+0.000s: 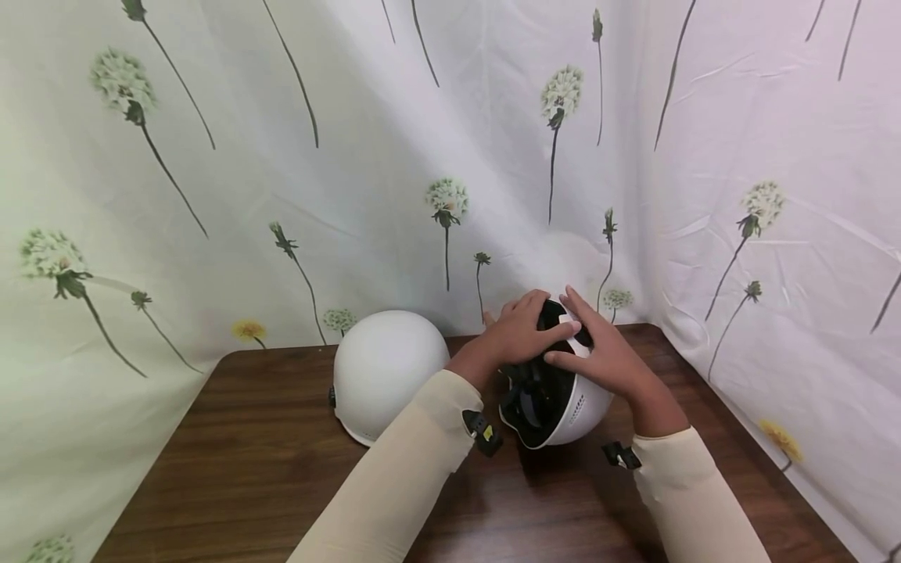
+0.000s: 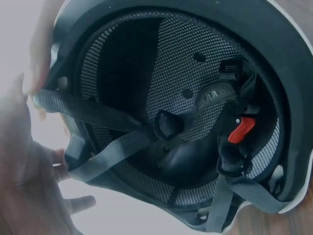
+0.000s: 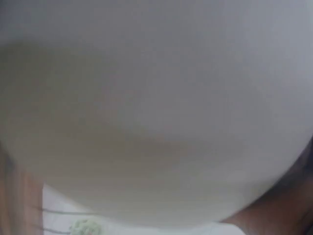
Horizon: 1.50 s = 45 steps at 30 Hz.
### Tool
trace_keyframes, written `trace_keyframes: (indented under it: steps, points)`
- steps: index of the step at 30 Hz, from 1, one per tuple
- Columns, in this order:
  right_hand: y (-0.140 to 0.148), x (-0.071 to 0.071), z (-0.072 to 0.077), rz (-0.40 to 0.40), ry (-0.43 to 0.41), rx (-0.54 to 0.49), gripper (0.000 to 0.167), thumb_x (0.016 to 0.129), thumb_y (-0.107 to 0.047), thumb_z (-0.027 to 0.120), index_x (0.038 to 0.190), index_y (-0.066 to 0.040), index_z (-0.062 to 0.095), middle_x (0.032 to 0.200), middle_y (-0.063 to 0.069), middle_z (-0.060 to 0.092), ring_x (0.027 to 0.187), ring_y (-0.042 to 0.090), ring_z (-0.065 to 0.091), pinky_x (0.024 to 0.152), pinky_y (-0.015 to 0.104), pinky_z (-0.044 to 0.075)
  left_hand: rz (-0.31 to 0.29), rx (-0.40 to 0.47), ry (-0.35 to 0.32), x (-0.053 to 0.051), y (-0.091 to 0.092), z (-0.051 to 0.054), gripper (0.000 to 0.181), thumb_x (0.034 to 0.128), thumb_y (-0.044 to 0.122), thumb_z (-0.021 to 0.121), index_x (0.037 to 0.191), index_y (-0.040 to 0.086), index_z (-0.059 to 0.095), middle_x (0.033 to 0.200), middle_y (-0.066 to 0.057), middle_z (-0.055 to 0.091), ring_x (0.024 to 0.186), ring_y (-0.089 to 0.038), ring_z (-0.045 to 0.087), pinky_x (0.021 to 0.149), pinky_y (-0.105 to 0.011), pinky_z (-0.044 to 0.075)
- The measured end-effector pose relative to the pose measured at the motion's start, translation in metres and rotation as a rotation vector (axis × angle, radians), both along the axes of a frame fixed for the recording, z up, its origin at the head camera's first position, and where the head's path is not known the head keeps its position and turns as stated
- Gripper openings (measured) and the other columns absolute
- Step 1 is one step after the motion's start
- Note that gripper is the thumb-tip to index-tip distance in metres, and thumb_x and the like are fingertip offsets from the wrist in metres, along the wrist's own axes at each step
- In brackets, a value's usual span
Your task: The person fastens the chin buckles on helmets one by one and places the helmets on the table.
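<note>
A white helmet (image 1: 594, 410) is tilted on the table with its black inside turned toward me. My left hand (image 1: 517, 332) holds its upper rim, the thumb stretched across to the right. On the other side of that rim my right hand (image 1: 601, 352) grips the shell, thumb at the inner edge and fingers extended along the outside. In the left wrist view, the dark lining, grey straps (image 2: 110, 152) and a red buckle part (image 2: 241, 129) show inside. White shell (image 3: 161, 107) fills most of the right wrist view, hiding the right fingers.
A second white helmet (image 1: 390, 367) sits dome up, just left of the held one. Both are on a brown wooden table (image 1: 260, 453). White cloth (image 1: 366, 195) printed with dandelions hangs behind and along the right side.
</note>
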State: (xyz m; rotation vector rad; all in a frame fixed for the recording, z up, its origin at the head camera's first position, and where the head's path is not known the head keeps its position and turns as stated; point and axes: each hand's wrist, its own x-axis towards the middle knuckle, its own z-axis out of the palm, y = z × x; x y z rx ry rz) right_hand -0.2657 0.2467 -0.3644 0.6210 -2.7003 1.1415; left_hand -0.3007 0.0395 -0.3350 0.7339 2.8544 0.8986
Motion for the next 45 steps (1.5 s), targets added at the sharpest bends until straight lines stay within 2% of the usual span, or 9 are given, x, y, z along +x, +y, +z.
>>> trace_keyframes:
  steps: [9,12,15,18,21,28,32,36,45]
  points:
    - [0.023,-0.001,-0.026,0.06,0.11,-0.113,0.095,0.098,-0.043,0.08,0.175,-0.02,0.029,0.181,0.017,0.028,0.166,0.045,0.025,0.128,0.07,0.026,0.057,-0.05,-0.003,0.0,0.001,0.0,0.088,0.1034,0.078,0.048,0.171,0.024,0.032,0.177,0.0,0.036,0.165,-0.033,0.032,0.131,-0.079,0.007]
    - [0.029,-0.001,-0.04,0.03,0.173,-0.175,0.09,0.098,-0.04,0.078,0.172,-0.014,0.034,0.177,0.021,0.032,0.163,0.045,0.03,0.131,0.044,0.028,0.054,-0.05,0.018,-0.001,0.001,-0.001,0.086,0.1039,0.077,0.049,0.168,0.022,0.034,0.174,-0.001,0.04,0.163,-0.03,0.036,0.132,-0.078,0.007]
    - [0.031,0.001,-0.052,-0.012,0.195,-0.224,0.084,0.101,-0.033,0.073,0.172,-0.009,0.034,0.175,0.025,0.034,0.161,0.046,0.032,0.123,0.014,0.023,0.049,-0.048,0.029,-0.001,0.003,-0.002,0.087,0.1042,0.076,0.049,0.168,0.019,0.034,0.173,-0.003,0.041,0.163,-0.026,0.037,0.132,-0.077,0.005]
    - [0.028,0.008,-0.06,-0.039,0.143,-0.302,0.08,0.105,-0.025,0.066,0.172,-0.005,0.029,0.176,0.028,0.03,0.161,0.046,0.03,0.114,0.003,0.021,0.05,-0.04,0.03,-0.002,0.004,-0.004,0.089,0.1044,0.076,0.049,0.169,0.017,0.032,0.174,-0.004,0.039,0.164,-0.023,0.036,0.133,-0.076,0.003]
    - [0.021,0.016,-0.068,-0.066,0.059,-0.432,0.075,0.108,-0.016,0.057,0.173,-0.001,0.021,0.177,0.029,0.024,0.161,0.031,0.029,0.111,0.001,0.023,0.045,-0.022,0.029,0.0,0.006,-0.005,0.091,0.1048,0.075,0.05,0.171,0.015,0.03,0.176,-0.004,0.037,0.165,-0.023,0.035,0.133,-0.076,0.001]
    - [0.004,0.027,-0.073,-0.168,-0.072,-0.694,0.075,0.111,-0.022,0.046,0.173,0.003,0.01,0.177,0.03,0.019,0.156,0.027,0.031,0.108,0.002,0.03,0.037,-0.014,0.025,0.002,0.008,-0.006,0.093,0.1048,0.074,0.049,0.173,0.015,0.027,0.179,-0.005,0.032,0.167,-0.024,0.032,0.134,-0.075,-0.001]
    - [-0.005,0.028,-0.072,-0.249,-0.113,-0.815,0.072,0.112,-0.028,0.044,0.17,0.004,0.019,0.167,0.028,0.033,0.13,0.003,0.052,0.104,0.007,0.039,0.025,0.006,0.02,0.001,0.007,-0.006,0.092,0.105,0.072,0.05,0.172,0.014,0.028,0.178,-0.006,0.033,0.166,-0.024,0.034,0.133,-0.075,0.0]
    - [-0.012,0.029,-0.07,-0.28,-0.144,-0.87,0.068,0.114,-0.031,0.044,0.169,0.003,0.023,0.161,0.024,0.039,0.116,-0.003,0.057,0.101,0.011,0.044,0.002,0.051,0.015,0.0,0.004,-0.006,0.09,0.1048,0.068,0.054,0.171,0.012,0.03,0.176,-0.009,0.036,0.164,-0.027,0.037,0.133,-0.076,0.004]
    - [-0.02,0.037,-0.065,-0.335,-0.098,-0.817,0.067,0.112,-0.027,0.051,0.168,0.002,0.027,0.164,0.027,0.039,0.12,0.0,0.053,0.1,0.008,0.042,-0.069,0.104,0.026,0.002,-0.002,-0.008,0.091,0.1043,0.065,0.058,0.17,0.009,0.03,0.175,-0.011,0.036,0.163,-0.028,0.038,0.135,-0.072,0.005]
